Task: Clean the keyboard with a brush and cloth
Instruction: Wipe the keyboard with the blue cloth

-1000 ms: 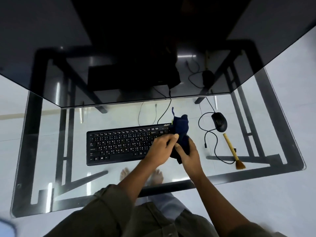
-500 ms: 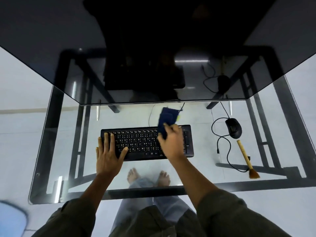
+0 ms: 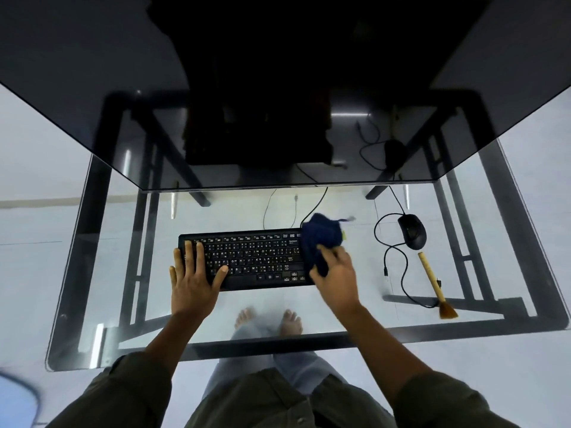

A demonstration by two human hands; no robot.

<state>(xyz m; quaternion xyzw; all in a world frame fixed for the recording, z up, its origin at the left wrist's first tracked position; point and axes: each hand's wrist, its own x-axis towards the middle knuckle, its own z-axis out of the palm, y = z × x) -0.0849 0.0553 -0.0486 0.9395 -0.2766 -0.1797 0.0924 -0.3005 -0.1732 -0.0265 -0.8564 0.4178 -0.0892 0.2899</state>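
1. I'm at a computer desk, in a home or small office: I cannot tell which.
2. A glass table (image 3: 92, 273) on a black frame.
3. Wired mouse (image 3: 412, 231) right of my right hand (image 3: 336, 276).
4. Pale tiled floor under my bare feet (image 3: 268, 321).

Glass desk (image 3: 355, 307), black frame, pale tiled floor (image 3: 37, 211)

black keyboard (image 3: 247, 257) flat mid-desk | navy cloth (image 3: 321, 239) bunched on its rt end | brush (image 3: 434, 285) far rt
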